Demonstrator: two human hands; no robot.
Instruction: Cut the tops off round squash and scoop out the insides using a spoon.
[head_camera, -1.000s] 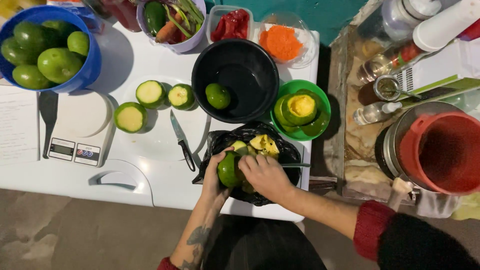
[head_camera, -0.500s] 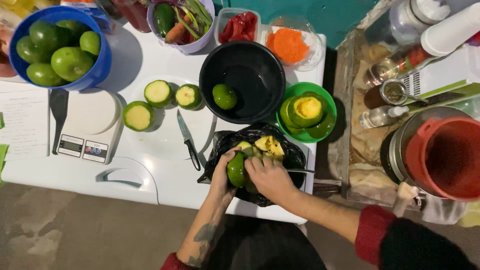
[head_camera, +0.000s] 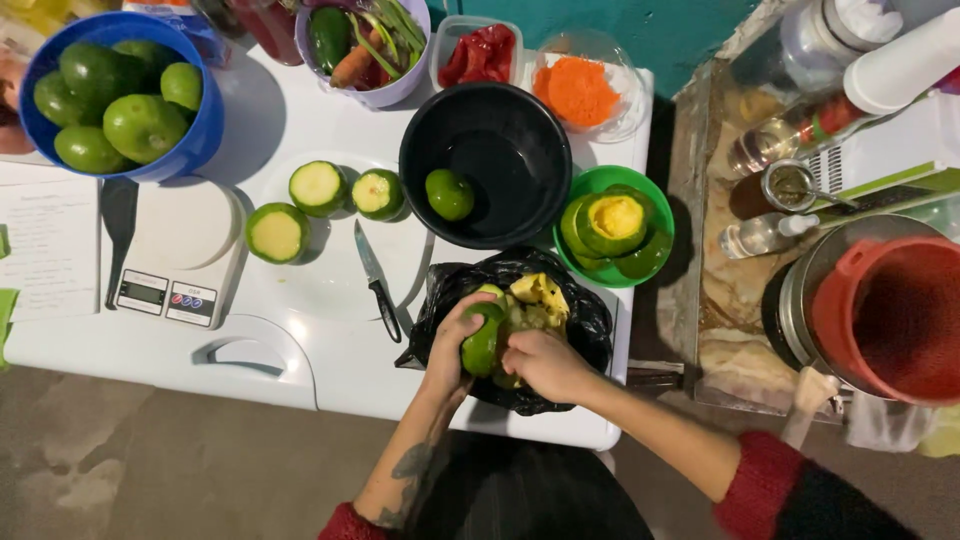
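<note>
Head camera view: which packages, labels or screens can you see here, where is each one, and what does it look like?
Kitchen scale: white, left of the knife, small grey screen and coloured buttons on its front edge.
Printed sheet: white paper with text, at the table's left edge.
Black bag: crumpled plastic, under both hands, holding peelings.
Glass bottle: lying on the right-hand counter, with a red and green label.

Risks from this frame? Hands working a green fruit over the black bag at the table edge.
1. The black plastic bag sits at the white table's front edge; scraps or the bag itself might slide off.
2. The black-handled knife lies loose just beside the left hand; a sideways reach could meet the blade.
3. The green fruit held between the left hand and right hand looks wet and may slip.
</note>
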